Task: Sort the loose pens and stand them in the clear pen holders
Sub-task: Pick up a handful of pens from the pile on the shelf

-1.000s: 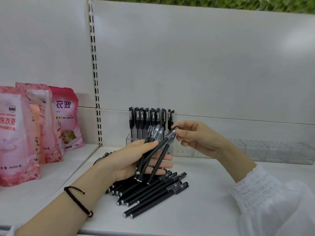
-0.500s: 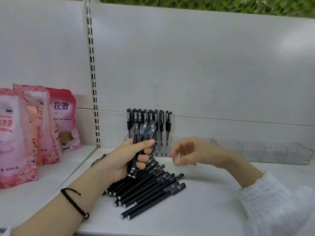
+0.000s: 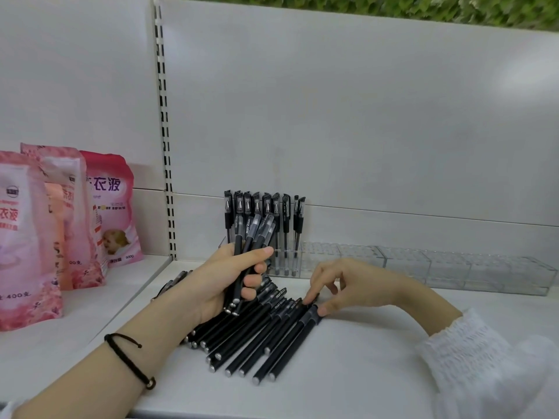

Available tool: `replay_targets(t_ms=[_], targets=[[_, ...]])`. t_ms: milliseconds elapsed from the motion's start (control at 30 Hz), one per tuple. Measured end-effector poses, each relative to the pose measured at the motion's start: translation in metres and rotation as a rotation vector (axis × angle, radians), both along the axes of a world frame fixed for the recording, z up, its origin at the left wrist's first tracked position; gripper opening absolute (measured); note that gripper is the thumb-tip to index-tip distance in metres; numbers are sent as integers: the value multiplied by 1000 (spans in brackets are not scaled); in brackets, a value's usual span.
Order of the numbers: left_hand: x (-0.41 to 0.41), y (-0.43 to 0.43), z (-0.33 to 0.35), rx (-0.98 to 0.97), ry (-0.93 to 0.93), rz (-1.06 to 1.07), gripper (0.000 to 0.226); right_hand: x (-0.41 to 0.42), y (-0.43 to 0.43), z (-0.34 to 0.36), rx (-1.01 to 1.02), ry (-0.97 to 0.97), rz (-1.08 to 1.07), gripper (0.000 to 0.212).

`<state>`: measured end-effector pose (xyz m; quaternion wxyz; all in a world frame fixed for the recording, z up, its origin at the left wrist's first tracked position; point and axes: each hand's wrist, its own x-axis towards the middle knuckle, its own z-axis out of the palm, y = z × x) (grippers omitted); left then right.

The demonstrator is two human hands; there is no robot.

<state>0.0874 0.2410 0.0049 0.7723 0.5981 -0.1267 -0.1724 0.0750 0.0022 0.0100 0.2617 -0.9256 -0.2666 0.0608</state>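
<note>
My left hand [image 3: 223,276] is closed around a bundle of black pens [image 3: 251,240], held nearly upright with the caps up. Below it a pile of loose black pens [image 3: 257,337] lies fanned out on the white shelf. My right hand [image 3: 341,282] reaches down to the pile's right end, its fingertips touching the cap of one pen [image 3: 308,316]; nothing is lifted. Behind the hands, a row of clear pen holders [image 3: 423,264] runs along the back wall. Its leftmost section holds several black pens standing upright [image 3: 266,216].
Pink detergent pouches [image 3: 60,225] stand on the neighbouring shelf at the left, past a slotted upright post [image 3: 165,146]. The white shelf back panel [image 3: 363,116] rises close behind the holders. The shelf's front edge [image 3: 272,411] runs along the bottom.
My right hand let go of the pen tips held by my left hand and dropped to the loose pile. My left hand closed its fingers and turned the bundle upright.
</note>
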Motion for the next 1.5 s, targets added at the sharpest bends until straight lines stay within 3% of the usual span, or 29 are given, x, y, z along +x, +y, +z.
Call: replay_targets(t_ms=[133, 233, 500, 667, 833, 933, 1133, 1500], targets=[[-1, -2, -2, 21, -37, 11, 15, 4, -4, -2, -21, -78, -156, 22], [-2, -3, -4, 22, -40, 16, 14, 6, 0, -5, -52, -138, -298, 7], [-2, -5, -4, 52, -59, -6, 14, 6, 22, -14, -171, -74, -567, 49], [-2, -4, -4, 54, -64, -17, 14, 0, 32, -7, -134, 37, -581, 46], [-2, -3, -4, 52, -62, -21, 14, 4, 23, -4, 32, 172, -568, 33], [-2, -3, -4, 55, -61, -20, 14, 5, 16, -5, 36, 162, -567, 38], [-1, -3, -5, 61, -57, -22, 14, 8, 8, -4, 22, 128, -563, 23], [1, -2, -4, 86, -42, -16, 14, 11, 2, -3, 80, 241, -517, 29]])
